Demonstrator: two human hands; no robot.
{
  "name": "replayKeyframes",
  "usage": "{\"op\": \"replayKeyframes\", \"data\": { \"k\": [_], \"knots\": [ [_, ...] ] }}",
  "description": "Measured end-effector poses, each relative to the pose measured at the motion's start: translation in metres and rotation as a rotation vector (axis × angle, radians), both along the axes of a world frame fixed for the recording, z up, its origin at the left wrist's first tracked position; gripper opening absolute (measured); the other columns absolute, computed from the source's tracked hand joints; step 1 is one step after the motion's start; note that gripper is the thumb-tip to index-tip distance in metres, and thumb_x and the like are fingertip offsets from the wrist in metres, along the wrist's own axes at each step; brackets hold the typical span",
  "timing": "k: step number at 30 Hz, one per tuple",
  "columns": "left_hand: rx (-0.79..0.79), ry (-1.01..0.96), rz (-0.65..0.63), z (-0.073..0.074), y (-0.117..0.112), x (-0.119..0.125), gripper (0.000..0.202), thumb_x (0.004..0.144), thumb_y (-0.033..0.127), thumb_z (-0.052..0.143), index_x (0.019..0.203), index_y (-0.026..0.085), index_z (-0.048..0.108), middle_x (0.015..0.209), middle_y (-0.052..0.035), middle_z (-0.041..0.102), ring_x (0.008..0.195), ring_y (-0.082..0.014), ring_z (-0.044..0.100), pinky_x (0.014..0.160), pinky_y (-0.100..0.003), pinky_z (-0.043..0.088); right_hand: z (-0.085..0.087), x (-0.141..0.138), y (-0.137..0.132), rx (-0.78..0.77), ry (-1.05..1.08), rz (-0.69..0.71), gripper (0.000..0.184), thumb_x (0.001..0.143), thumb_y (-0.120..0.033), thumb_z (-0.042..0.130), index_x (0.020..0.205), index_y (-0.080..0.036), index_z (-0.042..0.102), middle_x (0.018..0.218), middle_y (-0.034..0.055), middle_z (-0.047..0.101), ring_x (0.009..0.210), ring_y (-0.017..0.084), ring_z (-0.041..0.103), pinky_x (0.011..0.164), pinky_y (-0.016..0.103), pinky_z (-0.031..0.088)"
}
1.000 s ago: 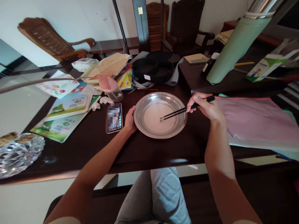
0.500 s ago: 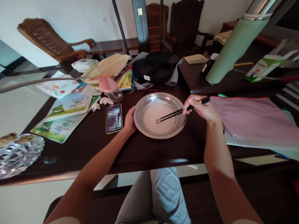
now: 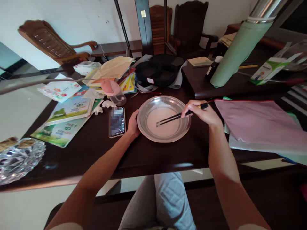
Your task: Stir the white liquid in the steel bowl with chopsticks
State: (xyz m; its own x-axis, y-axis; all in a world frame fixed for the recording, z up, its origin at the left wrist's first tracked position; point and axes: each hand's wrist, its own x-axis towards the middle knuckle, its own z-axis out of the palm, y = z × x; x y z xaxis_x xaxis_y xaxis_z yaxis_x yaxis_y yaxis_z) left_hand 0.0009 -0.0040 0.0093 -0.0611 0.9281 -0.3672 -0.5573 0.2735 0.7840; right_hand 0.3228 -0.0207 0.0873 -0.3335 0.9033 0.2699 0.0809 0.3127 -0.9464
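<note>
A round metal plate (image 3: 144, 129) holding a thin white liquid lies on the dark table in front of me. My right hand (image 3: 202, 112) is closed round a pair of black chopsticks (image 3: 173, 118), whose tips dip into the liquid left of the plate's middle. My left hand (image 3: 133, 124) grips the plate's left rim, fingers curled against it. A phone (image 3: 117, 121) with a lit screen lies just left of that hand.
Books and papers (image 3: 69, 110) and a pink-lidded cup (image 3: 114, 91) crowd the table's left. A glass dish (image 3: 19, 158) sits near the front left edge. A pink folder (image 3: 261, 121) lies on the right, a green flask (image 3: 236, 51) and a black bag (image 3: 157, 72) behind.
My right hand has slid left over the plate's rim, carrying the chopstick tips leftward through the liquid. My left hand has stayed on the rim.
</note>
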Motion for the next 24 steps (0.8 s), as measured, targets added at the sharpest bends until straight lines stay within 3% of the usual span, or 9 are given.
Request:
{"op": "replayKeyframes", "data": {
  "k": [3, 7, 10, 14, 17, 20, 24],
  "knots": [
    [-0.014, 0.022, 0.027, 0.0, 0.0, 0.001, 0.037, 0.082, 0.056, 0.094, 0.084, 0.024, 0.076, 0.088, -0.006, 0.086, 0.115, -0.0376, 0.086, 0.107, -0.049, 0.069, 0.001, -0.002, 0.001, 0.0, -0.082, -0.035, 0.059, 0.101, -0.081, 0.08, 0.085, -0.025, 0.092, 0.095, 0.0086, 0.089, 0.082, 0.02, 0.077, 0.071, 0.032, 0.059],
    [0.003, 0.034, 0.012, -0.003, 0.001, -0.001, 0.042, 0.081, 0.062, 0.095, 0.088, 0.024, 0.078, 0.09, -0.0057, 0.087, 0.115, -0.0378, 0.086, 0.107, -0.05, 0.069, -0.002, 0.016, 0.001, 0.022, 0.023, -0.195, 0.059, 0.101, -0.078, 0.083, 0.074, -0.025, 0.086, 0.078, 0.0061, 0.083, 0.071, 0.019, 0.071, 0.066, 0.032, 0.056],
    [0.01, 0.032, -0.005, -0.007, 0.002, -0.003, 0.045, 0.08, 0.065, 0.095, 0.089, 0.024, 0.079, 0.089, -0.005, 0.087, 0.113, -0.0374, 0.087, 0.106, -0.05, 0.07, -0.003, 0.017, -0.001, 0.0, 0.071, -0.121, 0.059, 0.1, -0.077, 0.084, 0.072, -0.024, 0.084, 0.07, 0.0055, 0.08, 0.065, 0.019, 0.068, 0.062, 0.033, 0.055],
    [0.019, 0.025, -0.016, -0.011, 0.003, -0.005, 0.044, 0.079, 0.064, 0.095, 0.091, 0.024, 0.08, 0.093, -0.0045, 0.088, 0.112, -0.0365, 0.087, 0.106, -0.049, 0.07, 0.001, -0.002, 0.0, -0.019, -0.03, 0.023, 0.061, 0.101, -0.08, 0.081, 0.082, -0.023, 0.091, 0.086, 0.0088, 0.087, 0.072, 0.019, 0.073, 0.065, 0.031, 0.058],
    [0.006, 0.017, -0.001, -0.01, 0.003, -0.004, 0.042, 0.081, 0.062, 0.094, 0.093, 0.024, 0.08, 0.094, -0.0047, 0.089, 0.112, -0.0362, 0.088, 0.105, -0.049, 0.07, 0.003, -0.002, 0.001, 0.013, -0.056, -0.058, 0.058, 0.102, -0.079, 0.08, 0.086, -0.025, 0.094, 0.093, 0.0086, 0.089, 0.076, 0.018, 0.075, 0.067, 0.031, 0.057],
    [-0.005, 0.019, 0.018, -0.007, 0.002, -0.002, 0.043, 0.082, 0.063, 0.094, 0.093, 0.024, 0.08, 0.094, -0.0051, 0.088, 0.111, -0.0359, 0.087, 0.104, -0.048, 0.07, 0.002, 0.011, 0.0, 0.025, 0.017, -0.183, 0.058, 0.1, -0.078, 0.083, 0.076, -0.025, 0.089, 0.08, 0.0075, 0.084, 0.069, 0.019, 0.07, 0.062, 0.032, 0.055],
    [-0.007, 0.028, 0.005, -0.001, 0.0, 0.0, 0.046, 0.083, 0.065, 0.093, 0.097, 0.023, 0.081, 0.095, -0.0061, 0.088, 0.112, -0.0362, 0.087, 0.105, -0.049, 0.07, 0.0, 0.014, -0.002, -0.033, 0.079, -0.12, 0.061, 0.096, -0.081, 0.086, 0.072, -0.024, 0.086, 0.068, 0.0064, 0.079, 0.06, 0.019, 0.066, 0.058, 0.034, 0.054]
  ]
}}
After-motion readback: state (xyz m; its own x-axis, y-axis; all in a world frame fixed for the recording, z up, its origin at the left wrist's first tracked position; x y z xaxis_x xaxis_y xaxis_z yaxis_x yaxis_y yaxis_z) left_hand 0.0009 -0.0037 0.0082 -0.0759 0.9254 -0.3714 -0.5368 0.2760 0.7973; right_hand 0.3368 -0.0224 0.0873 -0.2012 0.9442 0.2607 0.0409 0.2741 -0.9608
